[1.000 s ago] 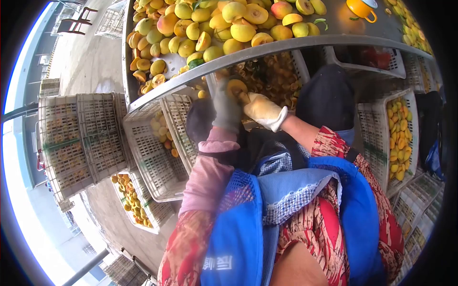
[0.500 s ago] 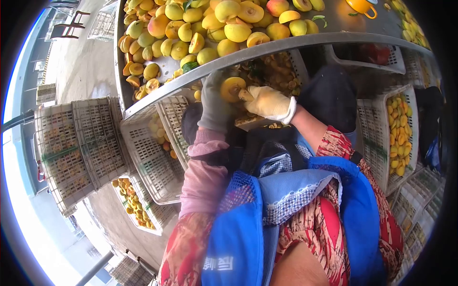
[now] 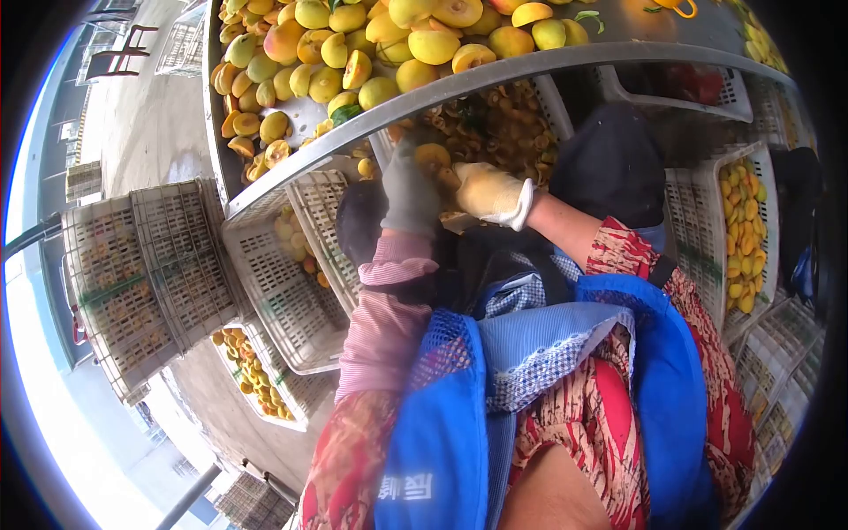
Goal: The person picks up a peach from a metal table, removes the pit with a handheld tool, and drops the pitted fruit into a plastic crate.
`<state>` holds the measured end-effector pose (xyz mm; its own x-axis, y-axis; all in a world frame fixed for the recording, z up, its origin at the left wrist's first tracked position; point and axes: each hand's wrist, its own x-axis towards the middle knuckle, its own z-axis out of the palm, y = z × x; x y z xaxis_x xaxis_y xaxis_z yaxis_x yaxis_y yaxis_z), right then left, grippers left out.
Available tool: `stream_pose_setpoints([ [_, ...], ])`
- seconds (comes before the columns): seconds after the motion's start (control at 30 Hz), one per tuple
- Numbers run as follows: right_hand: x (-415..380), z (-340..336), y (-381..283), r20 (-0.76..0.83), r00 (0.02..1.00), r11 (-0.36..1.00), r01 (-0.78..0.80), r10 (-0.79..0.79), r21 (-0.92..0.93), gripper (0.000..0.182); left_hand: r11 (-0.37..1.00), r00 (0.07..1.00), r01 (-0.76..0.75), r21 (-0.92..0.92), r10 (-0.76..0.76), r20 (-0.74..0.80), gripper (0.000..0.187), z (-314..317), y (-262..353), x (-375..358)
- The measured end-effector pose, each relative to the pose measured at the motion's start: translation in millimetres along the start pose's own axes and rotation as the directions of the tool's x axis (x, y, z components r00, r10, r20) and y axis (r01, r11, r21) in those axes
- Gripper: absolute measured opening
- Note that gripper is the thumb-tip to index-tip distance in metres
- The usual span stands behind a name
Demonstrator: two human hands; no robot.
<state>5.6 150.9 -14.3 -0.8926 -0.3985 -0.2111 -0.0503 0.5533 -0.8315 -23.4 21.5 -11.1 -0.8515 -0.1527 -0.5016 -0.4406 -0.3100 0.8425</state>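
My left hand (image 3: 411, 190), in a grey glove, is closed around a cut yellow peach half (image 3: 432, 160) below the table's front edge. Close beside it is my right hand (image 3: 491, 192) in a cream glove, its fingers curled at the fruit's right side. Whatever those fingers grip is blurred and hidden. Beneath both hands, a crate (image 3: 549, 104) contains peach scraps and pits. Above them, whole and halved peaches (image 3: 433, 46) are heaped on the metal table (image 3: 477, 81).
Stacked plastic crates (image 3: 146, 274) stand at left, beside a tilted crate (image 3: 274, 274). Lower left, another crate (image 3: 296, 411) contains peach halves. To the right, a crate (image 3: 698, 221) holds more peach halves. An orange mug (image 3: 685, 7) sits on the table.
The peach half has tilted, so less of its cut face shows. My left hand has turned and shifted slightly down; my right hand stays beside the fruit. The view has shifted a little.
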Motion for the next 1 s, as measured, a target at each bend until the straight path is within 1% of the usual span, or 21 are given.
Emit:
stream_pose_setpoints([
  [0.07, -5, 2, 4, 0.049, 0.995, 0.994, -0.090, 0.088, 0.055, 0.042, 0.998, 0.998, -0.058, 0.009, 0.058, -0.007, 0.028, -1, -5, -1],
  [0.13, -11, -26, -35, 0.277, 0.898, 0.839, -0.425, 0.343, 0.340, 0.043, 0.982, 0.982, -0.187, 0.024, 0.188, -0.007, 0.029, -11, -25, 17],
  [0.2, -10, -28, -39, 0.348, 0.863, 0.761, -0.494, 0.367, 0.420, 0.043, 0.976, 0.976, -0.215, 0.023, 0.216, -0.041, 0.030, -5, -16, 11],
  [0.23, -10, -28, -39, 0.383, 0.844, 0.717, -0.527, 0.376, 0.456, 0.043, 0.984, 0.981, -0.179, 0.010, 0.179, -0.074, 0.030, -1, -12, 6],
  [0.27, -10, -25, -37, 0.343, 0.870, 0.769, -0.479, 0.353, 0.423, 0.043, 0.990, 0.984, -0.143, -0.005, 0.141, -0.107, 0.031, 3, -5, 0],
  [0.37, -9, -24, -31, 0.255, 0.922, 0.866, -0.367, 0.291, 0.340, 0.043, 0.992, 0.994, -0.105, 0.066, 0.106, -0.017, 0.029, 2, -2, 1],
  [0.43, -7, -34, -28, 0.231, 0.930, 0.876, -0.353, 0.287, 0.330, 0.043, 0.972, 0.969, -0.230, -0.042, 0.232, 0.086, 0.026, 6, 2, -4],
  [0.47, -7, -42, -28, 0.311, 0.883, 0.764, -0.462, 0.351, 0.450, 0.044, 0.909, 0.908, -0.412, 0.068, 0.404, 0.109, 0.026, 7, 0, -4],
  [0.5, -8, -46, -27, 0.308, 0.896, 0.803, -0.430, 0.321, 0.413, 0.043, 0.800, 0.817, -0.576, 0.170, 0.562, 0.129, 0.026, 8, -1, -5],
  [0.53, -10, -49, -26, 0.307, 0.907, 0.838, -0.395, 0.289, 0.378, 0.043, 0.502, 0.617, -0.757, 0.419, 0.760, 0.203, 0.026, 4, -9, -1],
  [0.57, -11, -51, -28, 0.308, 0.917, 0.870, -0.355, 0.253, 0.342, 0.043, 0.309, 0.570, -0.725, 0.616, 0.771, 0.283, 0.029, 2, -12, 2],
  [0.6, -13, -56, -36, 0.269, 0.935, 0.945, -0.281, 0.231, 0.168, 0.041, 0.081, 0.518, -0.649, 0.756, 0.776, 0.361, 0.035, 0, -14, 5],
  [0.67, -9, -35, -5, 0.126, 0.992, 0.998, 0.000, 0.009, -0.070, 0.041, 0.604, 0.772, -0.589, 0.537, 0.618, 0.152, 0.031, 6, -4, -4],
  [0.7, -8, -32, 0, 0.077, 0.991, 0.972, 0.125, -0.111, -0.201, 0.040, 0.655, 0.802, -0.578, 0.487, 0.566, 0.191, 0.030, 4, -3, -2],
  [0.73, -8, -35, 6, 0.201, 0.969, 0.942, 0.198, -0.146, -0.271, 0.026, 0.705, 0.828, -0.557, 0.439, 0.511, 0.230, 0.031, 2, -2, -1],
  [0.77, -11, -38, 0, 0.228, 0.973, 0.984, 0.074, -0.036, -0.161, 0.027, 0.753, 0.850, -0.526, 0.395, 0.454, 0.267, 0.032, 0, -2, 1],
  [0.8, -13, -39, -8, 0.267, 0.961, 0.997, -0.059, 0.072, -0.054, 0.027, 0.703, 0.830, -0.555, 0.444, 0.439, 0.343, 0.040, -3, -1, 2],
  [0.83, -15, -40, -12, 0.317, 0.933, 0.980, -0.193, 0.170, 0.044, 0.027, 0.659, 0.801, -0.598, 0.455, 0.476, 0.363, 0.038, -7, -8, 8],
  [0.9, -15, -37, -6, 0.335, 0.941, 0.993, -0.088, 0.056, 0.081, 0.028, 0.563, 0.736, -0.676, 0.474, 0.547, 0.400, 0.035, -6, -5, 8],
  [0.93, -17, -33, -8, 0.333, 0.939, 0.989, -0.120, 0.084, 0.090, 0.028, 0.788, 0.839, -0.541, 0.294, 0.479, 0.260, 0.038, -4, -5, 2],
  [1.0, -27, -37, -38, 0.359, 0.859, 0.790, -0.490, 0.365, 0.369, 0.029, 0.799, 0.845, -0.534, 0.277, 0.509, 0.163, 0.032, -2, -17, 3],
])
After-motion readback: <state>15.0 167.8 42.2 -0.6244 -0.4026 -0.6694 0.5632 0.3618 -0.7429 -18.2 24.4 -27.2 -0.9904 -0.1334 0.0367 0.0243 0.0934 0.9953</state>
